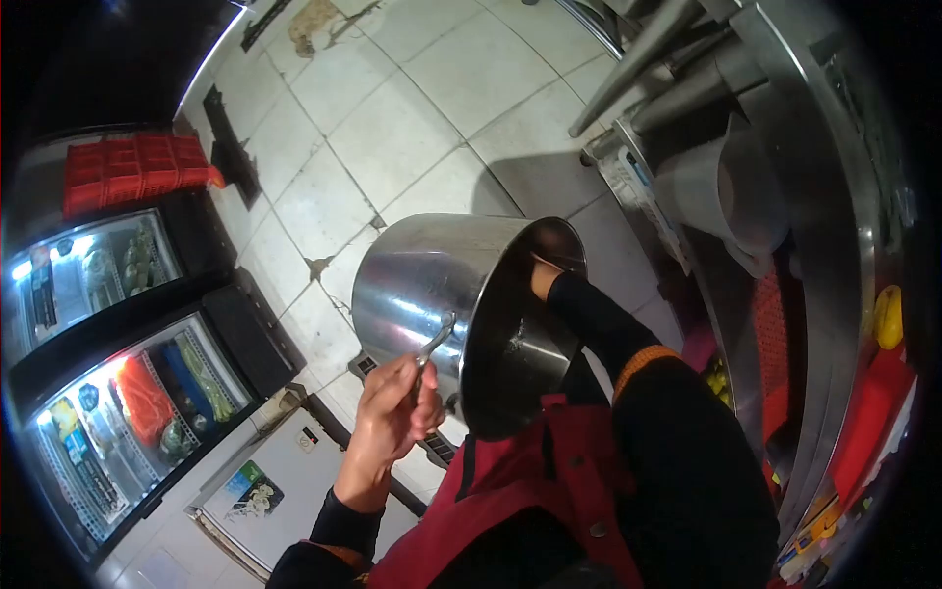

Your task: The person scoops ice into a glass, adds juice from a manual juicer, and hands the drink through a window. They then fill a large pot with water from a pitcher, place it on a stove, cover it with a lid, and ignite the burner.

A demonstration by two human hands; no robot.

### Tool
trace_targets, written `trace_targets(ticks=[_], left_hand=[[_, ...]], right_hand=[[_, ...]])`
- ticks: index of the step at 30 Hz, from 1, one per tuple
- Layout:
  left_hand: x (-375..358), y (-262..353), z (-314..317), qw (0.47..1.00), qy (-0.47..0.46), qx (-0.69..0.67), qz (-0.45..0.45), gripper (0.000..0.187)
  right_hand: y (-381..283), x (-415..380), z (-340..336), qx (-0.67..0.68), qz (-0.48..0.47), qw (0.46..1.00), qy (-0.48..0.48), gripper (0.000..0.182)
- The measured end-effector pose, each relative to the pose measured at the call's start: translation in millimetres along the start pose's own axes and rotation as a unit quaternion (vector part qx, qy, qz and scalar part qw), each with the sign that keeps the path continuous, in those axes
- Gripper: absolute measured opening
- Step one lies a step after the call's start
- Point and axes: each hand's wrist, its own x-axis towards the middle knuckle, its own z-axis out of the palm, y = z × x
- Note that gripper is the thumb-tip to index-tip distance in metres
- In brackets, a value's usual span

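Note:
A large stainless steel stockpot (422,270) is tipped on its side in front of me, its mouth turned toward my body and to the right. My left hand (392,407) is closed around the pot's side handle (439,337). Inside the mouth, near the upper rim, is my right hand (543,280); only its back shows, and the fingers are hidden within the dark interior. I cannot see whether that hand holds anything. The red apron (549,461) I wear sits close against the pot's rim.
Two lit glass-door fridges (132,422) with bagged produce stand at left, with a red crate (137,172) above them. A white freezer (285,481) is at lower left. Along the right runs a steel table (819,128) with a white bucket (716,187) beneath. Cracked tiles (422,118) cover the floor.

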Motion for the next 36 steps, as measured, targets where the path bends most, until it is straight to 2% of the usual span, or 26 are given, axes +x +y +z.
trace_targets(ticks=[1, 2, 3, 6, 7, 8, 11, 15, 16, 20, 21, 22, 23, 24, 25, 26, 27, 28, 29, 30, 31, 32, 33, 35, 36], left_hand=[[-8, 10, 1, 1.0, 0.0, 0.0, 0.008, 0.028], [-15, 18, 1, 0.998, 0.011, 0.048, 0.036, 0.031], [-21, 25, 1, 0.993, 0.025, 0.093, 0.064, 0.036], [-23, 38, -2, 0.992, 0.044, 0.087, 0.078, 0.038], [-21, 40, -5, 0.992, 0.046, 0.085, 0.079, 0.038], [-19, 40, -9, 0.996, 0.016, 0.03, 0.086, 0.028], [-14, 41, -8, 0.995, 0.019, -0.031, 0.089, 0.026], [-18, 51, -11, 0.987, 0.047, -0.112, 0.103, 0.024], [-24, 58, -10, 0.989, 0.037, -0.095, 0.109, 0.028], [-51, 100, 5, 0.974, 0.044, -0.181, 0.129, 0.034], [-59, 111, 12, 0.974, 0.034, -0.178, 0.136, 0.034], [-66, 122, 19, 0.97, 0.017, -0.184, 0.156, 0.036], [-74, 134, 27, 0.966, -0.002, -0.19, 0.175, 0.039], [-81, 146, 36, 0.964, -0.024, -0.191, 0.184, 0.043], [-89, 158, 47, 0.963, -0.041, -0.186, 0.192, 0.043], [-97, 172, 59, 0.958, -0.055, -0.184, 0.211, 0.044], [-104, 185, 72, 0.954, -0.071, -0.182, 0.229, 0.045], [-110, 199, 83, 0.946, -0.113, -0.18, 0.245, 0.048], [-117, 214, 99, 0.939, -0.134, -0.175, 0.264, 0.043], [-123, 228, 114, 0.933, -0.158, -0.161, 0.279, 0.045], [-128, 241, 128, 0.928, -0.179, -0.148, 0.293, 0.046], [-132, 256, 144, 0.922, -0.201, -0.114, 0.312, 0.047], [-135, 269, 162, 0.916, -0.219, -0.094, 0.323, 0.047], [-132, 305, 214, 0.9, -0.271, -0.023, 0.34, 0.049], [-127, 317, 233, 0.895, -0.288, -0.012, 0.34, 0.049]], right_hand=[[-8, 7, 54, 0.005, 0.024, 0.999, 0.024, 0.035], [-20, 19, 137, -0.007, 0.051, 0.996, 0.075, 0.036], [-35, 7, 86, 0.023, 0.03, 0.999, 0.032, 0.036], [-102, -4, -32, 0.107, -0.05, 0.992, -0.045, 0.035], [-126, -6, -60, 0.137, -0.072, 0.986, -0.058, 0.035], [-147, -3, -82, 0.162, -0.091, 0.98, -0.069, 0.035], [-195, 13, -130, 0.229, -0.133, 0.96, -0.092, 0.035], [-177, 2, -168, 0.307, -0.145, 0.929, -0.15, 0.034], [-168, -12, -182, 0.326, -0.15, 0.918, -0.17, 0.034], [-127, -62, -268, 0.418, -0.191, 0.856, -0.235, 0.035], [-117, -66, -301, 0.414, -0.161, 0.86, -0.25, 0.035], [-109, -70, -365, 0.306, -0.03, 0.905, -0.293, 0.04], [-99, -73, -417, 0.19, 0.105, 0.921, -0.324, 0.047], [-87, -83, -422, 0.077, 0.13, 0.98, -0.132, 0.044], [-75, -92, -427, -0.042, 0.149, 0.986, 0.067, 0.042], [-69, -94, -449, -0.054, 0.158, 0.983, 0.082, 0.042], [-63, -97, -474, -0.025, 0.249, 0.943, 0.218, 0.04], [-56, -100, -495, 0.008, 0.33, 0.877, 0.35, 0.038], [-43, -101, -499, 0.0, 0.337, 0.867, 0.366, 0.038], [-25, -99, -495, 0.173, 0.381, 0.851, 0.316, 0.035], [-11, -100, -497, 0.344, 0.406, 0.807, 0.256, 0.033], [-11, -97, -515, 0.404, 0.363, 0.784, 0.3, 0.026], [-5, -89, -529, 0.404, 0.363, 0.78, 0.31, 0.026], [26, -74, -561, 0.394, 0.366, 0.73, 0.421, 0.02], [38, -72, -575, 0.412, 0.352, 0.712, 0.447, 0.016]])
